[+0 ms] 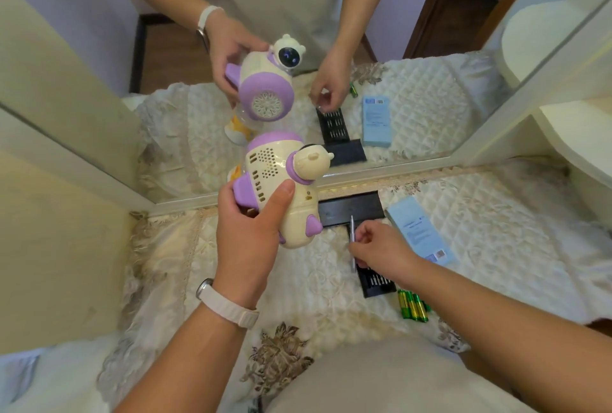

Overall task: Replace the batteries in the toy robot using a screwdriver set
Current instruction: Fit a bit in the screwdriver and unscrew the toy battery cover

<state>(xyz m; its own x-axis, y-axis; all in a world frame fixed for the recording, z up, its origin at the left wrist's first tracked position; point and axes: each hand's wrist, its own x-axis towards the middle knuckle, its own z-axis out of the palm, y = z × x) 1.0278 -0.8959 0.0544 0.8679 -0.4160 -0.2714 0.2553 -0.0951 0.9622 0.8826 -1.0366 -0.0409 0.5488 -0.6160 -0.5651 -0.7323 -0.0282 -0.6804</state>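
My left hand (246, 230) grips the cream and purple toy robot (281, 180) and holds it above the table, its vented back toward me. My right hand (381, 252) pinches a thin silver screwdriver (353, 240) over the black screwdriver set tray (377, 281), which holds several bits. The set's black lid (351, 208) lies open by the mirror. Several green and gold batteries (412, 305) lie on the cloth just right of the tray, close to my right forearm.
A light blue box (420, 230) lies right of the tray. A large mirror (430, 114) stands at the back and repeats the toy, hands and tray. A quilted cream cloth (480, 213) covers the table. A cream cabinet side (59, 230) rises on the left.
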